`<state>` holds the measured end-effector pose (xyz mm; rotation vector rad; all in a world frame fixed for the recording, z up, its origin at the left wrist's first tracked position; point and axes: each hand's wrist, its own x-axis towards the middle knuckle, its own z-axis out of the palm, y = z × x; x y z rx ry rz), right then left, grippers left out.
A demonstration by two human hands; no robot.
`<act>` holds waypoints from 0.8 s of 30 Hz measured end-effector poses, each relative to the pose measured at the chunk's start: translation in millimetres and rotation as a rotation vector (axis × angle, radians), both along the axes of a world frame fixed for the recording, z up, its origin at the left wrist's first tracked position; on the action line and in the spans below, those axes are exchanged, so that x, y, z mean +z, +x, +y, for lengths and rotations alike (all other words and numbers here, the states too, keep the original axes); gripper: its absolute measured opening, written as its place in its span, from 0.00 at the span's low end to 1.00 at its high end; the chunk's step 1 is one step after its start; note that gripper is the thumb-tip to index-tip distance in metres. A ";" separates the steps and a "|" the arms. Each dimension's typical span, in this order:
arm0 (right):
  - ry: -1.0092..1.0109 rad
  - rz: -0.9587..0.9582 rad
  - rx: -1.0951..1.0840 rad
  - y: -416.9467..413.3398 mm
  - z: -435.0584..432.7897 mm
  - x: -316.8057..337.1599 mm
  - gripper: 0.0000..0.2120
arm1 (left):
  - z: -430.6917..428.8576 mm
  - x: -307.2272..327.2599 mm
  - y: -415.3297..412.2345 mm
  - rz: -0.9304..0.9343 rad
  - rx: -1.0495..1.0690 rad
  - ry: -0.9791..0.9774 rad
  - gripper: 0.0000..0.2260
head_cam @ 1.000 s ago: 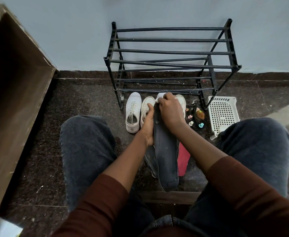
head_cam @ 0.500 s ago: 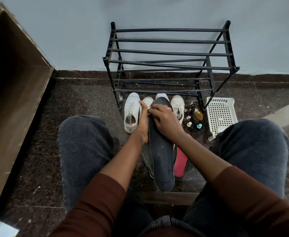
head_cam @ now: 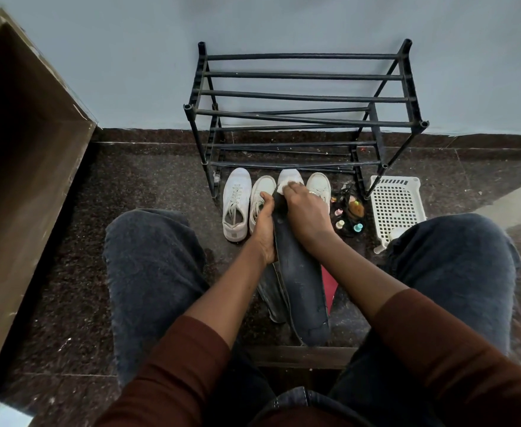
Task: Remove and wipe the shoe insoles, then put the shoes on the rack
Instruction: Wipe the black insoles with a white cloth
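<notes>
Head view: a seated person's left hand (head_cam: 264, 229) grips a dark insole (head_cam: 302, 282) by its edge while the right hand (head_cam: 305, 211) presses a white cloth (head_cam: 285, 187) at its toe end, above the floor (head_cam: 160, 180) before an unloaded shoe rack (head_cam: 305, 100). Hard rubbing could bend or slip the thin insole. White sneakers (head_cam: 236, 204) wait unracked; the white basket (head_cam: 396, 208) holds something pale, unidentifiable.

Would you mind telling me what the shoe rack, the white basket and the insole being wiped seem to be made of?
Shoe rack: thin round black bars, probably painted metal tubing with plastic corner joints; semi-matte.
White basket: moulded plastic, judging by its even grid of square holes.
Insole: dark grey, matte, flexible, likely fabric-faced foam; its surface looks scuffed near the heel.
</notes>
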<state>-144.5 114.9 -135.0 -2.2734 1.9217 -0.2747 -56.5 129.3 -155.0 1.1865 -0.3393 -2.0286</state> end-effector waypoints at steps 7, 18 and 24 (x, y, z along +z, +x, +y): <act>-0.091 -0.207 0.148 3.4 30.2 -10.7 0.07 | -4.5 -3.3 8.5 0.077 0.018 0.015 0.39; -0.095 -0.070 0.114 -2.0 -3.1 5.0 0.09 | 1.6 3.9 4.4 0.103 0.018 -0.042 0.29; -0.074 -0.188 0.086 0.8 0.8 -4.9 0.09 | -0.4 0.7 8.0 0.086 0.062 -0.039 0.33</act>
